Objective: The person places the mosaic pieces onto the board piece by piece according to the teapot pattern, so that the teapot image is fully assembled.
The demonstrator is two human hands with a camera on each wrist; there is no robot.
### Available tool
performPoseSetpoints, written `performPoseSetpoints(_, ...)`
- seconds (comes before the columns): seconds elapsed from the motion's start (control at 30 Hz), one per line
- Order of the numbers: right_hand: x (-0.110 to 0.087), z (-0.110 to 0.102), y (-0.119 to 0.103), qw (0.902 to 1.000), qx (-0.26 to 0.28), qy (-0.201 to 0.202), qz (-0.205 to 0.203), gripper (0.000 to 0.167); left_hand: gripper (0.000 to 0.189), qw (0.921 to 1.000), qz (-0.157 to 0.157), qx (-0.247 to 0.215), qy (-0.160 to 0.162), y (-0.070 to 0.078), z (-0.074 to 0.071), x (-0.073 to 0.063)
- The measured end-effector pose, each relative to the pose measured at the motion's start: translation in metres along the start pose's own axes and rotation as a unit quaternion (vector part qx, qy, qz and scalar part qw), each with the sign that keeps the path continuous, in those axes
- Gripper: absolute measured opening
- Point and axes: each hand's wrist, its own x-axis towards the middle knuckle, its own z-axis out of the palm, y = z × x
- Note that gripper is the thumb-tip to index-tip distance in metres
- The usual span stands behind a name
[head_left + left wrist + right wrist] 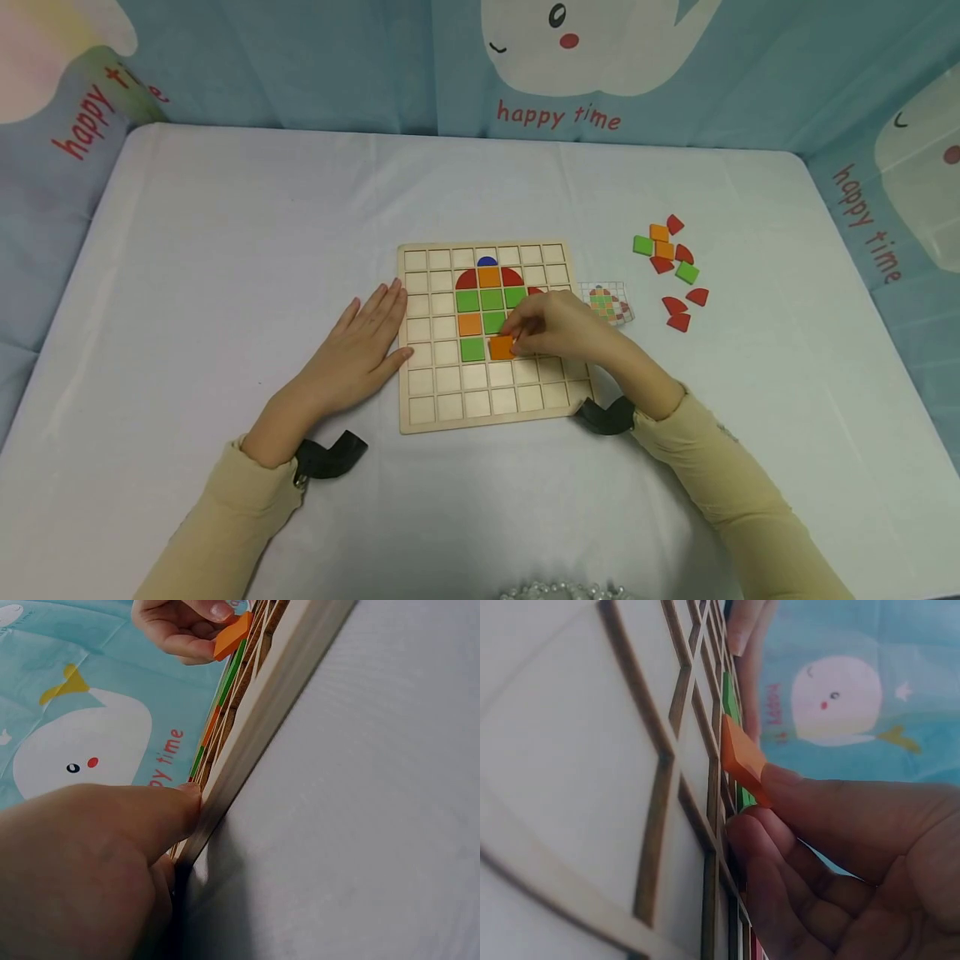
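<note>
A wooden grid board (452, 406) lies on the table with colored tiles set in its cells: a blue half-round piece (487, 262) on top, red quarter-round pieces (466, 280), and green and orange squares below. My right hand (562, 327) pinches an orange square tile (501, 347) between thumb and fingers, over a cell right of the lowest green tile (472, 349). In the right wrist view this orange tile (742, 754) is tilted, one edge down at the grid. My left hand (358, 350) lies flat with fingers straight, fingertips and thumb at the board's left edge.
Right of the board lies a small printed pattern card (609, 303), partly behind my right hand. Farther right are loose red quarter-round pieces (697, 297), green squares (642, 245) and orange squares (659, 232). A blue printed curtain (360, 67) borders the white table.
</note>
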Motion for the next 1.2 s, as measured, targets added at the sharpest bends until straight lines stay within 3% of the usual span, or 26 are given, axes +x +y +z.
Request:
performPoseSetpoints(0.93,0.001,-0.002,0.002,0.9996,0.024,0.008,-0.015,0.01,0.071,0.9999,-0.006,0.002,-0.011,0.0,0.0,0.002)
performPoseSetpoints(1.2,-0.002,-0.015,0.006,0.9978,0.034,0.038,0.042,0.01,0.071,0.9999,-0.007,0.0,-0.012,0.0,0.0,0.001)
